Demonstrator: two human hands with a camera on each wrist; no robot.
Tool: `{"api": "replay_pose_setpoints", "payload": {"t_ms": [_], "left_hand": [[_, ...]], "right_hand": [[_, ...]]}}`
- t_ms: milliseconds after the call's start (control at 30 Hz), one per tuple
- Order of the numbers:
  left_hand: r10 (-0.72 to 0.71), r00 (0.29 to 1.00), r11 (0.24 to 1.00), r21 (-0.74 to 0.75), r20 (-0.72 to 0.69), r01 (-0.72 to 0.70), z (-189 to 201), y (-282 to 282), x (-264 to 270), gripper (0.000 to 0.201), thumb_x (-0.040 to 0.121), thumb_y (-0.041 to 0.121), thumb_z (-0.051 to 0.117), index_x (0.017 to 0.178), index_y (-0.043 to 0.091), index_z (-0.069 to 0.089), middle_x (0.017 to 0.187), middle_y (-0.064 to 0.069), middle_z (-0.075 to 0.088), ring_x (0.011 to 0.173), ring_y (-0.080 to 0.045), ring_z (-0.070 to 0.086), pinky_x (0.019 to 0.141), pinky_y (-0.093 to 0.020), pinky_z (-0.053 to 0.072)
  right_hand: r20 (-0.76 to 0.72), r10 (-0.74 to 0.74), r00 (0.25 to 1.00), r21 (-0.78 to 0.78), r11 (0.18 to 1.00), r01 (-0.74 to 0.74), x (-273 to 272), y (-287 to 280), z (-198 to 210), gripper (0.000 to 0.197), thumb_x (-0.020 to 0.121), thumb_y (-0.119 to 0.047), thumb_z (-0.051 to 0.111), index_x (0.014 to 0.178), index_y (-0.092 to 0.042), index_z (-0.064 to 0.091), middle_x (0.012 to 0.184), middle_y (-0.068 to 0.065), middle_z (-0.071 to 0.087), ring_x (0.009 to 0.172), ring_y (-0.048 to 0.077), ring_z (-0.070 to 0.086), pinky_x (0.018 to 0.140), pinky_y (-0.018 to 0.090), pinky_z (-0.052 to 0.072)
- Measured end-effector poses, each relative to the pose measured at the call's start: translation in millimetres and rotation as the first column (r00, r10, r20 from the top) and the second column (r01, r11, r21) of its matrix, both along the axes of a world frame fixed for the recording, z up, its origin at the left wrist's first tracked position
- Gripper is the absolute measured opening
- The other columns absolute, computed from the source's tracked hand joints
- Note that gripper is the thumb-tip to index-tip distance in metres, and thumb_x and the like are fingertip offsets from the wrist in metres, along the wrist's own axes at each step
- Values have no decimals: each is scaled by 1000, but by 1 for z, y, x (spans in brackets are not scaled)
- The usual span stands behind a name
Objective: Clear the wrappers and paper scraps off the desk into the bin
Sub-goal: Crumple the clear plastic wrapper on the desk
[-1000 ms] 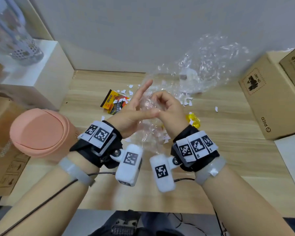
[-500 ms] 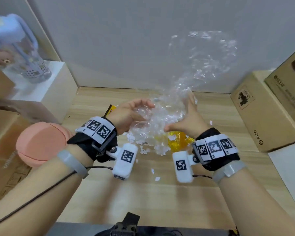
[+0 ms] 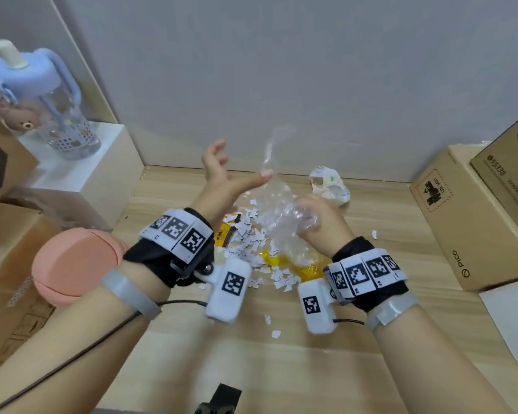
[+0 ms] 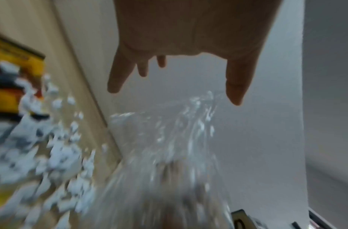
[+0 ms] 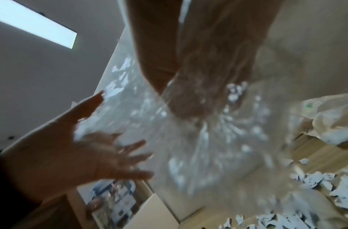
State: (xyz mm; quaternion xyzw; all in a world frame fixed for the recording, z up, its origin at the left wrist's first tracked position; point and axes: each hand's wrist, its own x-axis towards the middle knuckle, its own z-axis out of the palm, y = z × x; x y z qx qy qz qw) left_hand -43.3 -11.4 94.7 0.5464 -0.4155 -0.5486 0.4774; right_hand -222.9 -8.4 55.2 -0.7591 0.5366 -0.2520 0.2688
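Observation:
My right hand (image 3: 314, 218) grips a bunched sheet of clear plastic wrap (image 3: 278, 213) above the desk; the wrist view shows the wrap (image 5: 198, 139) fanning out from the fist. My left hand (image 3: 231, 174) is raised beside it with fingers spread, the thumb touching the wrap's upper edge. Below the hands, several white paper scraps (image 3: 251, 249) cover the wood, partly over a yellow-black wrapper (image 3: 225, 234) and a clear yellow wrapper (image 3: 299, 262). A crumpled paper ball (image 3: 328, 186) lies near the back wall. The pink bin (image 3: 72, 264) stands left of the desk, lid shut.
Cardboard boxes (image 3: 467, 222) line the desk's right side. At the back left, a white block (image 3: 81, 171) carries a blue-lidded bottle (image 3: 42, 100). More cardboard boxes (image 3: 6, 234) stand behind the bin. A few scraps (image 3: 275, 333) lie on the near desk (image 3: 281, 369).
The billowing plastic has collapsed into my right fist. My left hand has let go of it and opened upward. Scraps have dropped onto the desk in a pile.

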Motion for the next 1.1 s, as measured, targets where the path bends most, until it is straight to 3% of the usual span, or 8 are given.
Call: {"api": "replay_pose_setpoints", "payload": {"t_ms": [100, 233, 367, 500, 600, 867, 1000, 1100], "left_hand": [[-205, 963, 968, -112, 172, 226, 8, -9, 6, 54, 79, 29, 68, 126, 43, 48, 154, 10, 21, 136, -9, 25, 105, -41, 24], [-523, 838, 852, 77, 154, 517, -1, 2, -3, 31, 89, 27, 56, 111, 48, 57, 126, 22, 54, 117, -1, 49, 113, -52, 27], [-542, 836, 808, 219, -87, 547, -20, 8, -9, 72, 61, 66, 67, 127, 57, 39, 153, 3, 30, 132, -36, 41, 97, -70, 35], [-494, 777, 802, 139, -389, 580, -24, 0, 0, 103, 48, 58, 82, 137, 38, 35, 135, -6, 53, 108, -32, 64, 78, -54, 55], [-586, 757, 765, 113, -289, 635, -17, -2, 7, 87, 59, 48, 81, 134, 33, 40, 122, -5, 63, 103, -29, 66, 77, -44, 57], [-439, 881, 869, 168, -175, 466, -9, 3, 8, 21, 90, -6, 44, 95, 11, 55, 58, 3, 66, 40, -6, 57, 34, -15, 36], [-343, 923, 917, 150, -174, 370, -11, 4, 3, 28, 88, -9, 38, 78, 9, 56, 60, -3, 54, 37, -8, 47, 32, -17, 27], [-331, 923, 922, 140, -194, 360, -15, 5, 1, 26, 88, -6, 34, 85, 10, 55, 52, 1, 56, 34, -9, 43, 31, -15, 24]], "right_hand": [[-84, 220, 972, 56, 975, -216, 4, 2, 3, 28, 72, 14, 55, 93, -2, 63, 92, -4, 49, 90, 15, 49, 73, 8, 33], [269, 16, 963, -20, 1000, -12, 6, -5, 10, 25, 69, 17, 48, 83, -1, 57, 84, -3, 47, 82, 10, 47, 70, 13, 40], [359, -109, 927, -89, 985, 151, 18, -7, 7, 49, 67, 16, 45, 73, -32, 39, 82, -11, 37, 78, -4, 39, 70, 7, 35], [322, -111, 940, -32, 991, 128, 40, 2, -1, 31, 78, -10, 46, 108, -14, 40, 101, -5, 30, 102, 17, 42, 93, 29, 41], [57, 2, 998, 49, 999, -4, 42, 9, -9, 74, 69, -48, 28, 134, -11, 29, 133, 4, 28, 129, 24, 28, 109, 43, 28], [232, 285, 930, 203, 921, -333, 19, 14, 13, 97, 75, -28, 71, 138, -46, -1, 152, -13, -19, 139, -2, -7, 111, 29, 19], [160, 238, 958, 45, 968, -248, 32, 15, 11, 83, 83, -26, 63, 135, -46, 2, 153, -5, -3, 127, -10, 9, 91, 2, 21], [135, 157, 978, -53, 987, -151, 41, 18, 13, 78, 85, -14, 59, 140, -38, 10, 146, 0, 16, 122, 4, 30, 88, 12, 37]]}}
